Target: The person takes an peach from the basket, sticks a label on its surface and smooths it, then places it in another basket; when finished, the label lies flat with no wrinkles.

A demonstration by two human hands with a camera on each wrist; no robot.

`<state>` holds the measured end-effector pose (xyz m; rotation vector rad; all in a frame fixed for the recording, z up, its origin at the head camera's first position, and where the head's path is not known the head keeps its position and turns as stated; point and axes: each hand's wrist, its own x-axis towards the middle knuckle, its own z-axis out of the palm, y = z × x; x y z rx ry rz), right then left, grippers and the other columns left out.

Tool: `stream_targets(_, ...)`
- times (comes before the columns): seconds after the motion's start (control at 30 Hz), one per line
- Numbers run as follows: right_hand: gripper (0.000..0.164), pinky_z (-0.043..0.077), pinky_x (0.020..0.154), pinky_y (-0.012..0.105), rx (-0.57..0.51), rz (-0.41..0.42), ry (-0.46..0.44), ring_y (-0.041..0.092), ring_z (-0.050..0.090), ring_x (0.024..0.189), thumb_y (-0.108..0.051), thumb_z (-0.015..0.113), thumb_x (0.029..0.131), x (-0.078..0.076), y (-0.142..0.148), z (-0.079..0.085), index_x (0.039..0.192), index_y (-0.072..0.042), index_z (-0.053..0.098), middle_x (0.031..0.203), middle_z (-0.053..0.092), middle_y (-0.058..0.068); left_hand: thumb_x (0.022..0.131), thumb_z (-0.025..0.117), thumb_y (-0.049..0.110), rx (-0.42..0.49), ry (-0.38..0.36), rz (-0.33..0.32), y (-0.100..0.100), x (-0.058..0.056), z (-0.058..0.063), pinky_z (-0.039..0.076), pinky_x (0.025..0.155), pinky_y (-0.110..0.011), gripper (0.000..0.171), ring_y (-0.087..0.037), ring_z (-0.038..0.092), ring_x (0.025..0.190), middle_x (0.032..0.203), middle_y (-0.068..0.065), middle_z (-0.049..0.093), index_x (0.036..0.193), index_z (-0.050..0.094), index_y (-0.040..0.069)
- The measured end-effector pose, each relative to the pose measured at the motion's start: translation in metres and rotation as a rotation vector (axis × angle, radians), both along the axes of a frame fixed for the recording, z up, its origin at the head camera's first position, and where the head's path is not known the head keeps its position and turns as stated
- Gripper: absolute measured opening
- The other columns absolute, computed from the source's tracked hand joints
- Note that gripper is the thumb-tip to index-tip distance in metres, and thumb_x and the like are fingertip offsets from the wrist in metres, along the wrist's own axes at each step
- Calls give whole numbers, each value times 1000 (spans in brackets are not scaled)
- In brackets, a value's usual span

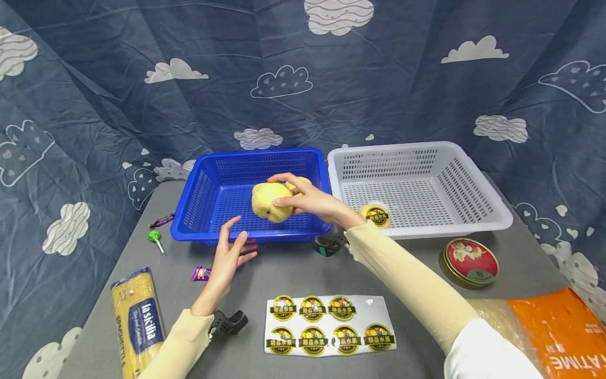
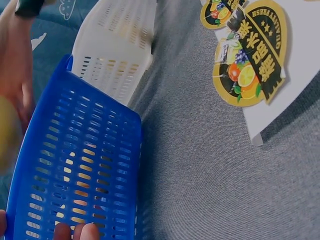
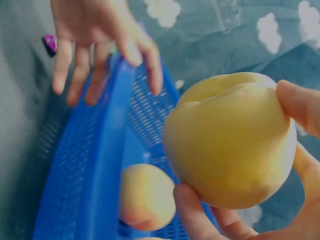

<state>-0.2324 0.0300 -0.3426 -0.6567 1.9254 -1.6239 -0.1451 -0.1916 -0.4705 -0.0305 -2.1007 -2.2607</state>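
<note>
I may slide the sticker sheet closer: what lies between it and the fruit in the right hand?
From the yellow fruit to the sticker sheet, the head view shows the blue basket's near side, then bare grey tabletop.

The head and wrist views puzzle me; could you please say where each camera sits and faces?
Head: worn on the head, looking forward and down; left hand, right hand, sleeves show.
Left wrist: on that wrist, facing the blue basket and sticker sheet; left fingertips, right hand show.
Right wrist: on that wrist, facing the held fruit; both hands show.
Head and right wrist share the held fruit.
</note>
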Motion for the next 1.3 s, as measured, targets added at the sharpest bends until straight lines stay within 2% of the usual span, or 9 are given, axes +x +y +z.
stream_targets(0.3, 50, 42, 81, 47, 5, 16, 66, 25, 45, 108, -24, 60, 87, 33, 48, 24, 131, -30, 36, 127, 41, 4, 89, 52, 42, 24, 14, 39, -5, -8, -22, 51, 70, -39, 52, -39, 59, 89, 103, -30, 53, 135, 31, 32)
stream_targets(0.33, 50, 42, 81, 48, 10, 14, 67, 25, 46, 108, -24, 60, 86, 37, 52, 25, 130, -31, 35, 126, 42, 5, 89, 52, 42, 21, 13, 41, -3, -5, -15, 51, 71, -39, 53, -41, 58, 90, 103, -32, 52, 135, 31, 30)
stream_targets(0.5, 52, 41, 83, 45, 12, 8, 31, 26, 49, 106, -24, 60, 86, 57, 70, 20, 129, -31, 33, 121, 47, 11, 87, 53, 45, 4, 23, 40, -3, -3, -12, 51, 71, -38, 56, -40, 58, 90, 103, -33, 52, 136, 30, 30)
stream_targets(0.63, 54, 42, 83, 43, 41, 16, 16, 25, 46, 107, -26, 60, 86, 69, 83, 8, 132, -34, 34, 120, 45, 12, 86, 54, 46, 15, 36, 40, -7, -9, -25, 51, 70, -38, 57, -36, 60, 87, 102, -30, 52, 136, 30, 31)
stream_targets(0.67, 54, 42, 83, 43, 49, 20, 9, 25, 46, 107, -26, 60, 86, 72, 86, 5, 133, -34, 34, 120, 44, 12, 88, 53, 41, 37, 52, 24, -5, -4, -16, 52, 70, -38, 54, -35, 61, 87, 101, -29, 53, 136, 30, 28)
stream_targets(0.87, 56, 45, 79, 42, 28, 48, -33, 29, 50, 102, -19, 63, 84, 90, 95, -25, 134, -23, 37, 118, 45, 15, 92, 50, 35, 47, 58, 2, -3, 0, -6, 51, 72, -38, 51, -35, 60, 89, 101, -24, 54, 137, 29, 25)
stream_targets(0.93, 57, 45, 79, 40, 28, 36, -40, 29, 51, 100, -17, 64, 83, 94, 96, -37, 133, -18, 37, 116, 45, 17, 91, 50, 38, 16, 38, 14, -4, -3, -12, 51, 72, -37, 52, -36, 59, 90, 102, -23, 53, 137, 29, 28)
stream_targets(1.07, 56, 48, 75, 40, 86, -39, -46, 28, 51, 96, -21, 65, 82, 98, 94, -57, 131, -16, 38, 112, 43, 18, 92, 49, 32, 33, 61, 0, -2, 1, -3, 51, 71, -37, 50, -35, 60, 89, 102, -23, 54, 137, 29, 23)
stream_targets(1.3, 58, 47, 69, 40, 204, -198, 28, 24, 51, 89, -25, 67, 81, 104, 88, -77, 130, -15, 37, 107, 47, 17, 93, 49, 31, 5, 70, 13, -3, -6, -17, 52, 70, -38, 52, -36, 59, 88, 102, -23, 53, 139, 28, 20)
